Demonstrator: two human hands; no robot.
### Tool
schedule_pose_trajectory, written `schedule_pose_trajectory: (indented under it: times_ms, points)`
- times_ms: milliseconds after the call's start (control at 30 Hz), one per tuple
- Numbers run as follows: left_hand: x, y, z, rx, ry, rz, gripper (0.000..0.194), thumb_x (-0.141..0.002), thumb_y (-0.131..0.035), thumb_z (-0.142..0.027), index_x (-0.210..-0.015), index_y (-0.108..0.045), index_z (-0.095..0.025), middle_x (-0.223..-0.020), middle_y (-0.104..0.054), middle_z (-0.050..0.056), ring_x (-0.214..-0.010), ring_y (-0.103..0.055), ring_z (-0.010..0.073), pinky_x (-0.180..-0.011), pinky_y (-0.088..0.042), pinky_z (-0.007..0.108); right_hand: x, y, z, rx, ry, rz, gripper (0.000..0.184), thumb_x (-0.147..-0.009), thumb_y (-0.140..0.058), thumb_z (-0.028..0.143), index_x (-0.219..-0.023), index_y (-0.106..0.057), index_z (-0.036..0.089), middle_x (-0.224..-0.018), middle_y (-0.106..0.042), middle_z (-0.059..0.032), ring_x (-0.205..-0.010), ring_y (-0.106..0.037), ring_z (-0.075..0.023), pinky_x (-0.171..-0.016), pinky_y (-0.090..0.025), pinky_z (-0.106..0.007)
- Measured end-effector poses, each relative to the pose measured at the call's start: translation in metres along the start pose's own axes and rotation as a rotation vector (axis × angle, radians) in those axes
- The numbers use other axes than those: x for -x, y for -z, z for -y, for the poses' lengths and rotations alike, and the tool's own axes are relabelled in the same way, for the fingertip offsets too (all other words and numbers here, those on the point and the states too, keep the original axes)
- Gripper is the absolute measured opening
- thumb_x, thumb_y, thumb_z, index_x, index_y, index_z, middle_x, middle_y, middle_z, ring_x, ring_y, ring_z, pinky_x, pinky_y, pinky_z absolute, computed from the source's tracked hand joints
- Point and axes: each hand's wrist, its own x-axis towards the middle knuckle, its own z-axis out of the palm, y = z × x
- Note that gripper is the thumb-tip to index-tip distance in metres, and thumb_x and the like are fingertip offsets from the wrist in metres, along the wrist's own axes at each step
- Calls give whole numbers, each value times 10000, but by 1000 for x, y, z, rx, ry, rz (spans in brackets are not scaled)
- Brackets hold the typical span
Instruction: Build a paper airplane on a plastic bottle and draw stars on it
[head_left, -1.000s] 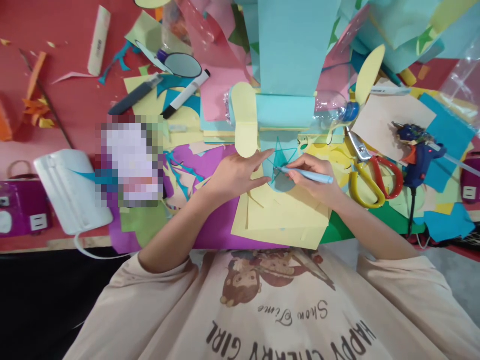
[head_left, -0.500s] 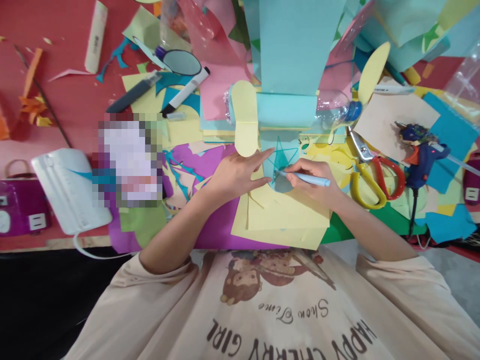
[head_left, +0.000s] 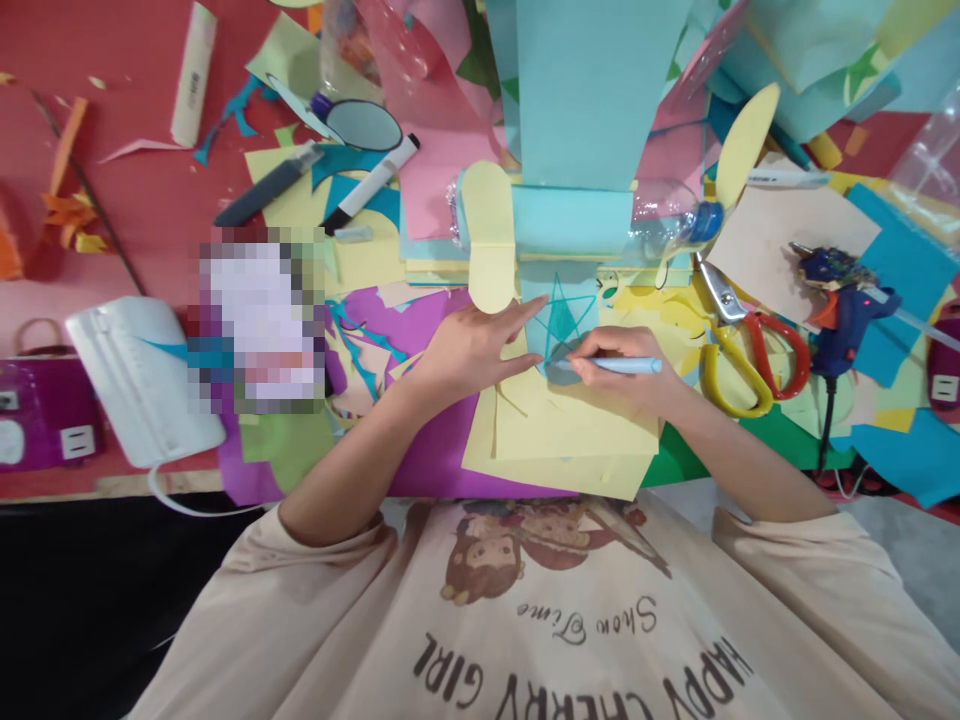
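On the blue paper point(head_left: 532, 274), near the bottle point(head_left: 664, 215), the right hand point(head_left: 628, 368) pinches the pen point(head_left: 634, 366) by the star point(head_left: 561, 322); the left hand point(head_left: 471, 350), fingers spread (grasping nothing), seems to steady it. If that light touch slackened, the paper could slide, skewing the star.

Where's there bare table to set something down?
On the red tabletop, left: one patch between the pink paper strip and white case, a smaller one between the white tube and pale green paper. Crowded: around the left hand, right hand, scissors and glue gun.
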Motion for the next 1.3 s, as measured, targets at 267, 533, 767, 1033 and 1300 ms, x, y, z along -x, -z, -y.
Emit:
schedule_pose_trajectory:
  times_ms: [267,533,767,1033,1300]
  points:
    - [5,21,22,293,-59,-765,212,-785,-495,-92,-684,-644,-203,-629,-626,-25,-580,-542,118,-637,-458,269,-8,8,-2,-405,-67,-185,171,-773,-717,312,-680,-646,187,-596,-671,12,-516,-565,-85,-495,-437,-216]
    - [8,44,63,-102,658,-564,429,-752,-622,4,-1167,-617,-106,-1218,-590,125,-1122,-579,265,-1008,-483,465,-9,14,-8,-575,-84,-210,107,-780,-734,303,-793,-698,203,-598,-639,43,-508,-546,-66,-463,-421,-196]
    - [20,59,50,-58,688,-465,264,-764,-668,-83,-1019,-719,-126,-1189,-635,96,-885,-629,177,-901,-550,360,-11,19,-1,-679,-133,-243,142,-748,-750,338,-742,-693,208,-572,-632,37,-484,-542,-68,-434,-417,-188]
    - [32,78,19,142,550,-210,188,-847,-592,-322,-940,-716,-215,-927,-742,9,-862,-669,180,-796,-523,293,-14,22,-1,-743,-147,-258,284,-778,-665,466,-747,-701,187,-589,-634,-2,-508,-557,-99,-457,-454,-226]
    - [17,35,-37,690,166,-296,100,-788,-689,-291,-861,-720,-230,-864,-750,4,-791,-693,149,-736,-564,260,-9,21,-3,-772,-88,-99,225,-742,-755,417,-804,-738,201,-615,-677,14,-507,-588,-92,-512,-493,-221]
